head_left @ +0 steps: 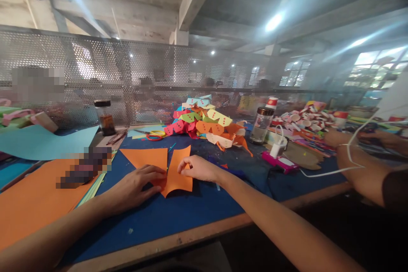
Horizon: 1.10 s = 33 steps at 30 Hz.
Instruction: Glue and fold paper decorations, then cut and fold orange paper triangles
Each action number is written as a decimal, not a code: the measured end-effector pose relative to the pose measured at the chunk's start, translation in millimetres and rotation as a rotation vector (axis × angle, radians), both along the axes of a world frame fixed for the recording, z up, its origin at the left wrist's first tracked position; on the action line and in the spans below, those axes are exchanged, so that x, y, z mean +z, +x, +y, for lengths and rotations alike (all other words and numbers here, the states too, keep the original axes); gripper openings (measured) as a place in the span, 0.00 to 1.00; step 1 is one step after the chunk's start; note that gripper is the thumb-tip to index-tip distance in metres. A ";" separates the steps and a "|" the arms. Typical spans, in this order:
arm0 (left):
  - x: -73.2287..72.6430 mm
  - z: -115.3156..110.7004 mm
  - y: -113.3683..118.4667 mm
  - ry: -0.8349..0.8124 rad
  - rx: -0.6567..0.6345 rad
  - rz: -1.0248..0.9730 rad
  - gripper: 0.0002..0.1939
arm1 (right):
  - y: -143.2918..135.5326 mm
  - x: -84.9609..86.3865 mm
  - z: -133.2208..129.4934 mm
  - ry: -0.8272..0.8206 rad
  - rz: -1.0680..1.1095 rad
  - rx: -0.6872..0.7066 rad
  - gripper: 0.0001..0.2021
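On the blue table covering, orange paper (146, 157) lies under the fingers of my left hand (142, 185). Thumb and fingers there press together around its lower right edge. My right hand (199, 168) pinches a bent, upright-standing orange paper piece (179, 178) just to the right. A narrow gap runs between the two parts from the top; near my left fingertips they meet, and I cannot tell whether they are joined. Behind my hands rests a pair of scissors (153, 135) with yellow and red handles.
Folded paper shapes with red dots (210, 127) are heaped at the back. Large orange sheets (32, 204) and a blue sheet (47, 142) lie left. Two jars (106, 119) stand behind. A pink power strip (280, 162) with cable sits right, near another person's arm (360, 165).
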State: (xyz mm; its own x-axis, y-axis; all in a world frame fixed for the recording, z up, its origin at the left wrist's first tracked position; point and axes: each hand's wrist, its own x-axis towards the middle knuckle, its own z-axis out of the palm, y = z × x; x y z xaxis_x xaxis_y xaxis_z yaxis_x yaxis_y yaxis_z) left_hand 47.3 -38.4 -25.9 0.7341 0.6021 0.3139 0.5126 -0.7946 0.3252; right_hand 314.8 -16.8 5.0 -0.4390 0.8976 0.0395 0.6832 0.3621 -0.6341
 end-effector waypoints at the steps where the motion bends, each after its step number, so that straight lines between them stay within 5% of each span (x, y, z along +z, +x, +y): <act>1: -0.1 -0.1 -0.1 -0.001 0.001 0.001 0.15 | 0.2 0.1 -0.4 0.000 -0.005 0.003 0.07; 33: 1.0 -6.1 -0.9 0.027 -0.051 -0.031 0.14 | 4.0 1.7 -3.9 0.007 -0.022 0.024 0.07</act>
State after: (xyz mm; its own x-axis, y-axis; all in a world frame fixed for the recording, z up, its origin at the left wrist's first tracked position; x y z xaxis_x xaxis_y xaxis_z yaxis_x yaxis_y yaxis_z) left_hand 46.4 -44.5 -24.8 0.7532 0.5552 0.3526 0.4615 -0.8281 0.3181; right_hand 318.9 -20.7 6.7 -0.4614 0.8865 0.0356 0.6882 0.3830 -0.6162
